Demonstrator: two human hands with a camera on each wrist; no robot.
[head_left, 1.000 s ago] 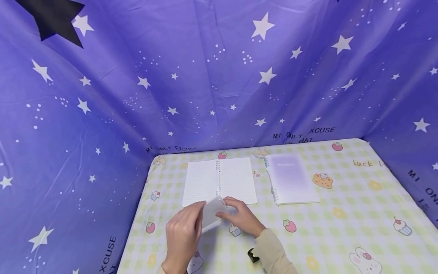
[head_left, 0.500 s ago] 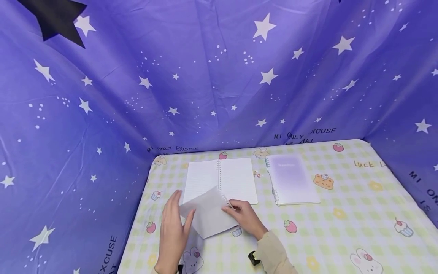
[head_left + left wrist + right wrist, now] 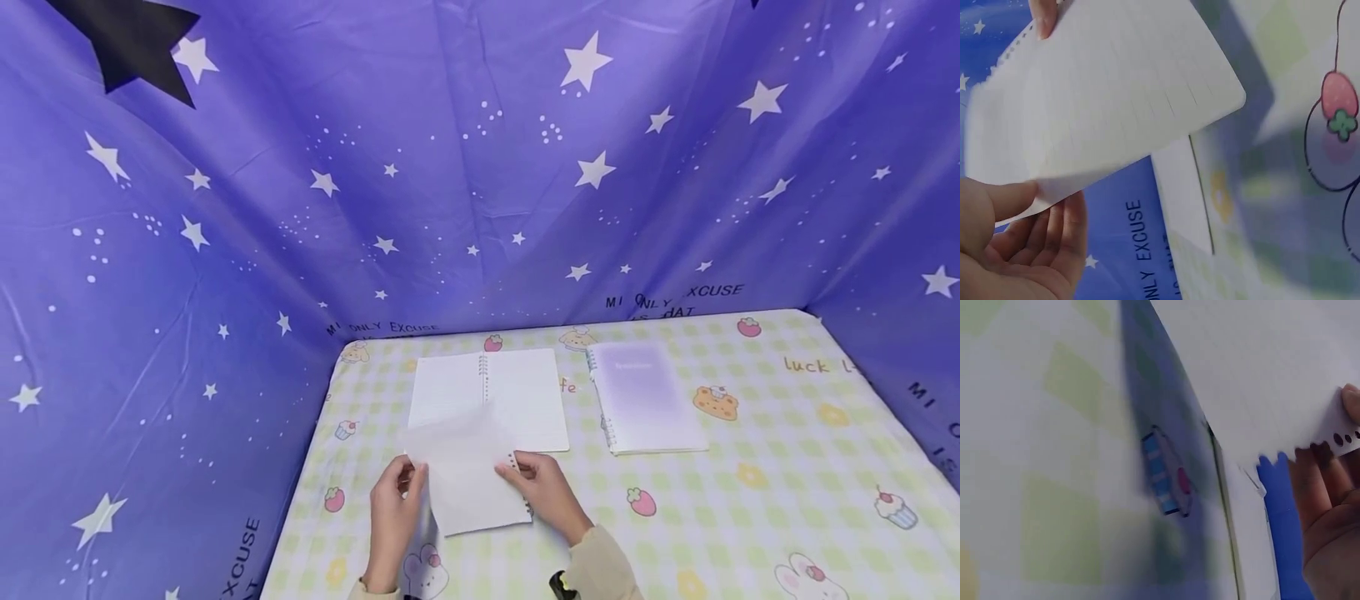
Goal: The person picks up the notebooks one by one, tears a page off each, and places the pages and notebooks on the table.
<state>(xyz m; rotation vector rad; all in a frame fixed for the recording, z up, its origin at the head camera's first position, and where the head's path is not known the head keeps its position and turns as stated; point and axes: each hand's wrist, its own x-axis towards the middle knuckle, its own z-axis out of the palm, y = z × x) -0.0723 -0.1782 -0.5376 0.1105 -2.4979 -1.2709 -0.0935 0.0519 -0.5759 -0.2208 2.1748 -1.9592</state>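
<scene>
A white ruled sheet of loose-leaf paper (image 3: 474,487), with holes and small notches along one edge, is held up between both hands. My left hand (image 3: 393,500) pinches its left edge, thumb on top and fingers behind, as the left wrist view also shows. On the holed edge, my right hand (image 3: 549,492) pinches the sheet between thumb and fingers. Beyond it an open ring-bound notebook (image 3: 525,396) lies flat with its white pages spread; the sheet overlaps its near part in the head view. Faint ruled lines cross the paper (image 3: 1110,94) in the left wrist view.
Right of the open notebook lies a second ring-bound notebook (image 3: 647,396) with a pale purple cover, closed. Both are on a green-and-white checked tablecloth (image 3: 757,425) printed with cartoons. A purple star-patterned curtain (image 3: 480,167) rises behind and at both sides.
The sheet has swung round to face up and lie squarer between the hands. My left hand let go of it, opened beside it, and now pinches its left edge. The right hand keeps its hold.
</scene>
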